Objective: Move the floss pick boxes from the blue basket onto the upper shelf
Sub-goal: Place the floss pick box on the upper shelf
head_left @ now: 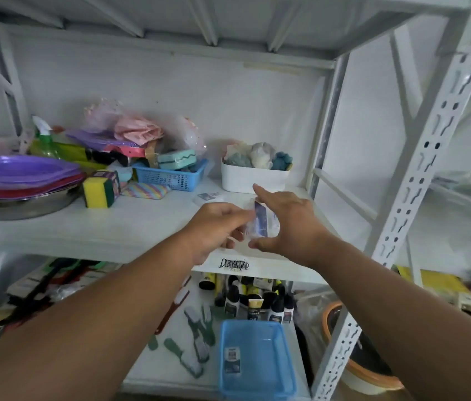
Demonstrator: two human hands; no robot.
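The floss pick box hangs just above the upper shelf, its long axis running 12 to 6. The left hand pinches its 9 o'clock edge, a closed grip. The right hand is spread wide at 3 o'clock, forefinger and thumb bracketing the box; contact is unclear. A placed box lies at 11, a white bin at 12. At 6, on the lower shelf, the blue basket holds one remaining box.

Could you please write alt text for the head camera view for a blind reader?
Over the upper shelf, the left hand pinches a clear floss pick box while the right hand is spread open around it. Below, the blue basket holds a second box.
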